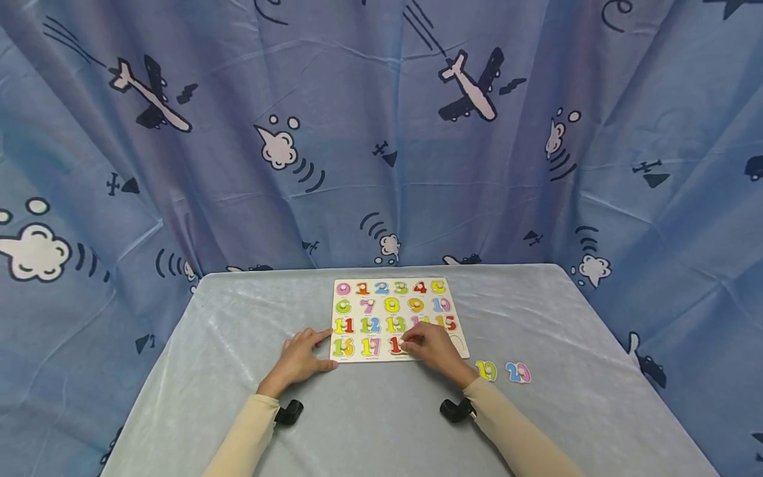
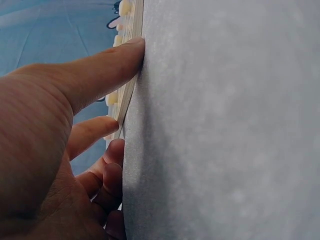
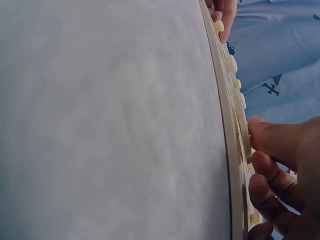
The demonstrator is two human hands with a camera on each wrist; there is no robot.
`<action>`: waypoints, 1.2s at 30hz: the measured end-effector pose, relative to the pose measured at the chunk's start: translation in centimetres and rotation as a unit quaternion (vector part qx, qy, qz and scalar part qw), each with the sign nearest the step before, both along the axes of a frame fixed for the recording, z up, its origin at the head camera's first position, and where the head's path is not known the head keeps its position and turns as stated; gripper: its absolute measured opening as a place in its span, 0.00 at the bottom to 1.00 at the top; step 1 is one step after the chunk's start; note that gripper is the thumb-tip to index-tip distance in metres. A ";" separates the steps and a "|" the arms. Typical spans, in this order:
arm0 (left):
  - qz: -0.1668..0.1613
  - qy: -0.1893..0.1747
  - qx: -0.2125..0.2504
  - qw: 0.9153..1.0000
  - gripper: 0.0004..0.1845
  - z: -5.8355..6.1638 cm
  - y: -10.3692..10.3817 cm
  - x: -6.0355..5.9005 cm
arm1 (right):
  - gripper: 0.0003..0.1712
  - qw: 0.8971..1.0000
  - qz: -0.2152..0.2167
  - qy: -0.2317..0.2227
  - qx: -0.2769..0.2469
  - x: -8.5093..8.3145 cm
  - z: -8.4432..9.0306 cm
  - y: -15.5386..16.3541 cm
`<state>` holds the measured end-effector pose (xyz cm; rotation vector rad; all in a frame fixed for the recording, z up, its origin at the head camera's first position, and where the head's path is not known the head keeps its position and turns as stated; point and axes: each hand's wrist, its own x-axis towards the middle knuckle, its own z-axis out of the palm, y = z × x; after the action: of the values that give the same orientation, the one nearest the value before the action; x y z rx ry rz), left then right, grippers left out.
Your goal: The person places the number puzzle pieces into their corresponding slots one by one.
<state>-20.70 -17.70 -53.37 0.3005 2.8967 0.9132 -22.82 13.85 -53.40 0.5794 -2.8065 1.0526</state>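
A wooden number puzzle board lies on the table, its coloured number pieces in rows. My left hand rests at the board's near left corner, with the thumb against the board's edge and the forefinger on top. My right hand is on the bottom row and pinches a red number piece, mostly hidden under the fingers. To the right of that hand one slot stands empty. Two loose pieces, a yellow 19 and a blue-pink 20, lie off the board.
A pale grey cloth covers the table. A blue curtain printed with aeroplanes hangs behind and to both sides. Black wrist cameras sit on both sleeves.
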 end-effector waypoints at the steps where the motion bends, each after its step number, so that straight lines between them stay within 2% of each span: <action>1: 0.000 0.000 -0.001 1.000 0.41 0.0 0.0 0.0 | 0.05 1.000 0.001 -0.002 0.002 -0.1 0.0 -0.1; 13: 0.000 -0.002 0.003 1.000 0.41 0.4 -0.1 0.0 | 0.05 0.999 -0.014 -0.014 0.045 -0.1 0.4 -0.9; 20: -0.006 0.001 0.001 1.000 0.40 0.4 -0.1 0.1 | 0.07 0.999 -0.016 -0.021 0.047 0.2 1.0 -0.3; 28: -0.007 0.001 0.002 1.000 0.40 0.1 0.2 0.2 | 0.08 0.998 -0.059 0.000 0.011 1.3 2.9 5.1; 36: -0.009 0.001 0.005 1.000 0.41 0.2 0.0 0.1 | 0.09 0.991 -0.131 0.014 0.020 3.0 3.7 11.5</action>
<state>-20.55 -17.69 -53.19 0.3283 2.8874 0.9269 -19.85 25.34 -49.74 0.2175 -2.7861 0.9323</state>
